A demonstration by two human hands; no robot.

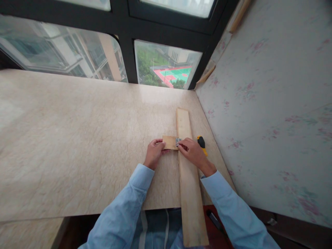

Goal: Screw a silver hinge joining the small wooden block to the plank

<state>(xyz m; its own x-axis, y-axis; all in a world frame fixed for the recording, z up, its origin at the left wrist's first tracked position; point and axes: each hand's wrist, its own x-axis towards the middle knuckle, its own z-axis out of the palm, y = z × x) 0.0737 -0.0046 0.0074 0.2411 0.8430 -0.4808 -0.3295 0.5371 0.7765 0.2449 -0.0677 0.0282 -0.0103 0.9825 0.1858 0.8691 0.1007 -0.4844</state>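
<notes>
Has a small silver metal hinge across the meeting edges of a short tan wooden block and a long pale wooden plank. Pinches the block with the left hand, apparently for steadiness, and presses fingertips of the right hand together at the hinge, perhaps aligning it; whether on anything, cannot tell. Has a yellow-and-black tool within reach beside the plank.

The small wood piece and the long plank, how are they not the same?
The small wood piece is short, while the long plank is much longer. The small wood piece points sideways, but the long plank runs away from the person. The left hand holds the small wood piece; the long plank rests on the counter, its near end sticking past the edge. Both are light-coloured wood.
</notes>
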